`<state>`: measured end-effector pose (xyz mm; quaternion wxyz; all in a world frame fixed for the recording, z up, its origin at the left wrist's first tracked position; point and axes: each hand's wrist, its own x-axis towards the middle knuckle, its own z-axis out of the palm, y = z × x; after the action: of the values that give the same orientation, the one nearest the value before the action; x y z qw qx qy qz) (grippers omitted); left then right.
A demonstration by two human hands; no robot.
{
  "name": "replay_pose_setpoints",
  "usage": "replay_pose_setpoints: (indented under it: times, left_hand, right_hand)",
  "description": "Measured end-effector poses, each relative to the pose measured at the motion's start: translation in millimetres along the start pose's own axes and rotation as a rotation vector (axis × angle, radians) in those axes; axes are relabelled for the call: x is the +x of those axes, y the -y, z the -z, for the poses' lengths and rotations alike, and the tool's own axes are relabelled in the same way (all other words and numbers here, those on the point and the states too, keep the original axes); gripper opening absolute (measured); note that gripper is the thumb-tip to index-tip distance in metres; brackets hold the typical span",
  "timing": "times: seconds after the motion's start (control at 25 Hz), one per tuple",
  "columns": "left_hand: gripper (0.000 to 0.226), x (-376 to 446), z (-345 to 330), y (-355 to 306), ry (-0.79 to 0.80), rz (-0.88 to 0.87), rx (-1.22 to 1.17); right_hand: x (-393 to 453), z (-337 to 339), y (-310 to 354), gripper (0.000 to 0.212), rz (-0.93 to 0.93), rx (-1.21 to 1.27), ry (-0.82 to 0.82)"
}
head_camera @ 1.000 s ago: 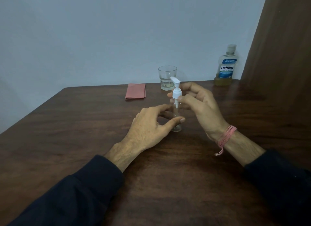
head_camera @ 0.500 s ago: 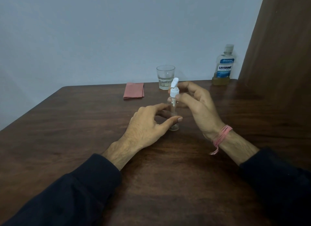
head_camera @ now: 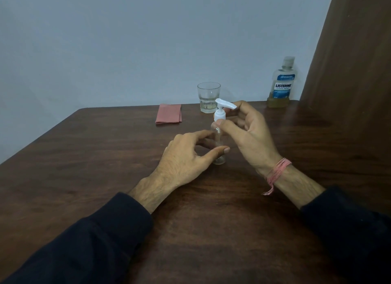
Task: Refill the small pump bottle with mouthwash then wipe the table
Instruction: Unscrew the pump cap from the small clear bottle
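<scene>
Dark wood table [head_camera: 105, 178] w/ sheen; clear glass tumbler [head_camera: 208, 97].

I find legible print on one item only: the mouthwash bottle [head_camera: 282, 82] standing at the far right edge of the table [head_camera: 105, 156]; its blue label reads "LISTERINE" in white capitals, with "COOL MINT" directly beneath; a band of small print above the brand name and a small mark at the label's foot are too fine for me to read.
</scene>
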<state>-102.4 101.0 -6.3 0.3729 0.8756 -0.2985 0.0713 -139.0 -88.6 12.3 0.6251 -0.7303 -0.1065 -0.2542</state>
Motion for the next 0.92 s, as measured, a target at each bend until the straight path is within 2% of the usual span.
replay_pose_setpoints:
  times: [0.16, 0.24, 0.36, 0.48, 0.56, 0.64, 0.76, 0.84, 0.92]
  left_hand:
    - [0.056, -0.4, 1.3, -2.2, 0.006, 0.01, 0.013]
    - [0.052, -0.4, 1.8, -2.2, -0.001, 0.019, 0.012]
    - [0.056, 0.6, 2.3, -1.8, -0.004, 0.024, 0.044]
    - [0.058, 1.2, 2.2, 0.7, -0.052, 0.009, 0.085]
    - [0.055, 2.3, 1.8, 2.5, -0.11, 0.0, 0.117]
    - [0.056, 2.8, 1.8, 4.2, -0.133, 0.002, 0.133]
    - [0.053, 2.1, 1.1, 4.7, -0.144, 0.006, 0.126]
    - [0.053, 1.3, -0.1, 4.2, -0.151, 0.01, 0.117]
    - [0.056, 1.0, -0.7, 3.7, -0.157, 0.019, 0.099]
  right_hand:
    - [0.4, -1.0, 14.8, 0.02, 0.097, -0.048, -0.1]
    - [6.2, -1.4, 30.1, 0.015, 0.134, 0.111, -0.181]
    - [16.4, 12.0, 57.2, 0.004, 0.09, 0.538, -0.263]
    - [26.0, 37.4, 66.1, 0.004, 0.016, 0.663, -0.301]
    - [30.1, 53.0, 58.6, 0.005, -0.095, 0.579, -0.339]
    - [32.5, 67.2, 46.5, 0.008, -0.271, 0.388, -0.302]
    - [32.0, 81.5, 31.7, 0.022, -0.543, 0.038, -0.075]
    - [30.2, 81.6, 26.3, 0.028, -0.625, -0.165, 0.041]
    - [28.7, 75.3, 24.0, 0.025, -0.649, -0.313, 0.093]
